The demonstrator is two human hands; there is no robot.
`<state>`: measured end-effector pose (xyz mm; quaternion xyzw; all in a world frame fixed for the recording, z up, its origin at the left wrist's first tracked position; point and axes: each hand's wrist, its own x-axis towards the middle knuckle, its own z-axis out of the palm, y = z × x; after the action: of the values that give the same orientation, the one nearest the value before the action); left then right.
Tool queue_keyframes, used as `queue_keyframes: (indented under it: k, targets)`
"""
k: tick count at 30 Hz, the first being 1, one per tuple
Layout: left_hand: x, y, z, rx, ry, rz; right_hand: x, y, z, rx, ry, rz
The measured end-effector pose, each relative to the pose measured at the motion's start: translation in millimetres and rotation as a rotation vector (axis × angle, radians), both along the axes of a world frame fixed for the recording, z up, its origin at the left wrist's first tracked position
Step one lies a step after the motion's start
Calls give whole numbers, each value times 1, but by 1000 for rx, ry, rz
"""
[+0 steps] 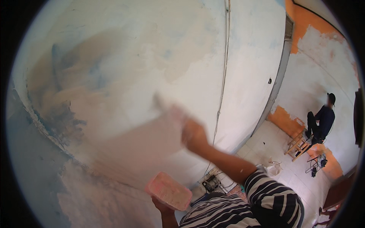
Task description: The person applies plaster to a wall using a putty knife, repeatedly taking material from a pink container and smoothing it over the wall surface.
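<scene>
My right hand (pixel 194 133) is raised close to the white, patchy wall (pixel 190 49), the arm stretched up and left. It is closed around a putty knife (pixel 159 102), which motion smears, so its exact shape and whether its blade touches the wall are unclear. Low in the view, my left hand (pixel 163 206) grips a pink rectangular plastic tub (pixel 169 191) from its left side and underneath. Pale pinkish paste lies inside the tub, which is tilted. Part of the left hand's fingers is hidden behind it.
A cable (pixel 227 57) runs down the wall. Rough, flaking plaster (pixel 45 127) marks the corner at left. A co-worker (pixel 323 119) in dark clothes is near a wooden stool (pixel 296 146) at right. Equipment (pixel 213 184) and a white bucket (pixel 273 168) stand below on the tiled floor (pixel 262 140).
</scene>
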<state>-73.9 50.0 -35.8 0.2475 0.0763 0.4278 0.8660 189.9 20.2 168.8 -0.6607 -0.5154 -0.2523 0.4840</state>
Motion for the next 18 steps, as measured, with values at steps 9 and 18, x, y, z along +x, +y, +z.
queue_keyframes:
  k: [9,18]
  targets:
    - [-2,-3,-9,-93,-89,-96,75,43,78,-105,-71,-393]
    - [-2,-11,22,18,-60,-52,83,-33,194,421,-27,-198]
